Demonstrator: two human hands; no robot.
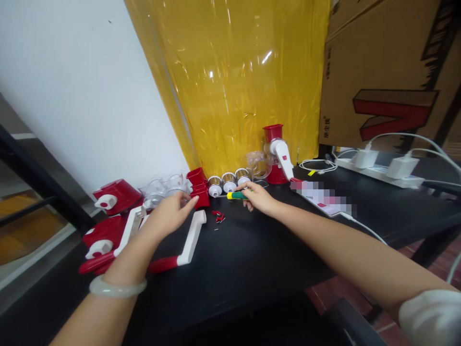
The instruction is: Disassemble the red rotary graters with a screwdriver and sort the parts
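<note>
My right hand (pixel 257 197) is closed around a screwdriver (pixel 237 195) with a green and yellow handle. Its thin shaft points left, toward the grater drums (pixel 229 182) standing in a row. My left hand (pixel 173 211) is open, thumb and fingers apart, in front of the red feed hoppers (pixel 197 187) and beside clear plastic parts (pixel 154 198). Below it lie white cranks with red handles (pixel 190 240), partly behind my forearm. Small red pieces (pixel 218 216) lie on the black table (pixel 245 259) between my hands.
An assembled rotary grater (pixel 277 154) stands at the back. Red bases (pixel 117 196) sit at the left. On the right are a phone (pixel 322 199) on a cable and a power strip (pixel 378 172) with chargers. A cardboard box (pixel 389 72) and yellow plastic curtain (pixel 245 86) rise behind.
</note>
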